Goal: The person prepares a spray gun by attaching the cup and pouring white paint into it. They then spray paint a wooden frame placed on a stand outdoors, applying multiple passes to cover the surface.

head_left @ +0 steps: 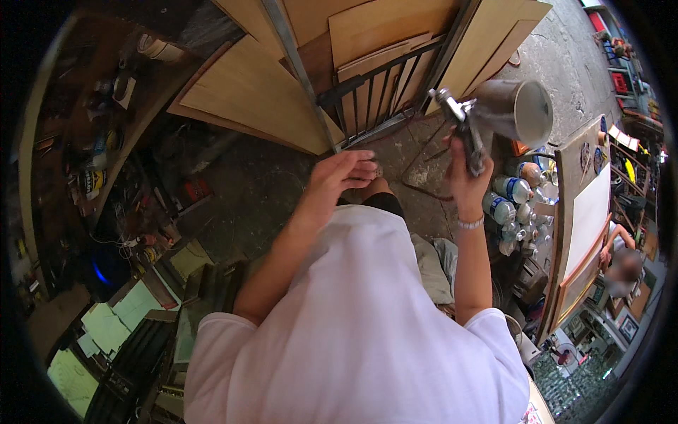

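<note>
A metal spray gun [459,116] is gripped by its handle in my right hand [467,185], raised ahead of me on the right. Its large grey cup [533,113] juts out to the right, with the round end facing that way. My left hand [340,174] hangs in front of my shirt with nothing in it, the fingers loosely bent and apart. The two hands do not touch each other.
Ahead, wooden boards [388,35] lean around a dark metal rack [381,92]. Several plastic bottles [512,189] stand on the right, beside a panel-topped table [587,212]. Another person [621,261] is farther right. Cluttered shelves [106,155] line the left; a hose [427,191] crosses the floor.
</note>
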The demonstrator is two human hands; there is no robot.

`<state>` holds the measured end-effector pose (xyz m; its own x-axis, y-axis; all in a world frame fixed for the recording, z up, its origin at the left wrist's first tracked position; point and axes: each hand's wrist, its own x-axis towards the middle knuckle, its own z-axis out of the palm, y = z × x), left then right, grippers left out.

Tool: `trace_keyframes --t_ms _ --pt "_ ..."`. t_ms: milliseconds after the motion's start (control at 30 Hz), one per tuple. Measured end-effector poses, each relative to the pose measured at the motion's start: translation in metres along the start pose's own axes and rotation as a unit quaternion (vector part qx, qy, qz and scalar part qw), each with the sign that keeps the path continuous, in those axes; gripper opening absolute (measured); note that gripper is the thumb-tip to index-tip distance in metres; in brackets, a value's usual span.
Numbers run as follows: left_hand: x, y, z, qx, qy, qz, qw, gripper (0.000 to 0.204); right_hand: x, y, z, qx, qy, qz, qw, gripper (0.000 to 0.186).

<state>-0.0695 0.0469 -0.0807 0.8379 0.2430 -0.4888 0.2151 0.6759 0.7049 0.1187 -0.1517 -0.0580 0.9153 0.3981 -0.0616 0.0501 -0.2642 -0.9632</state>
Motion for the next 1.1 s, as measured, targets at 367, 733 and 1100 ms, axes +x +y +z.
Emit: trace_keyframes --t_ms 367,733,1100 --pt "-0.003 0.004 -0.034 0.029 0.219 0.013 0.975 0.045 0.104 0.062 0.003 -0.041 -0.045 -0.075 0.995 0.026" --pt "0.020 -0.015 0.030 0.028 0.240 0.004 0.970 0.041 0.162 0.062 -0.007 -0.084 -0.085 -0.105 0.987 0.026" --pt "0.032 -0.017 0.056 0.040 0.249 0.001 0.968 0.041 0.192 0.082 -0.010 -0.053 0.001 -0.141 0.989 0.021"
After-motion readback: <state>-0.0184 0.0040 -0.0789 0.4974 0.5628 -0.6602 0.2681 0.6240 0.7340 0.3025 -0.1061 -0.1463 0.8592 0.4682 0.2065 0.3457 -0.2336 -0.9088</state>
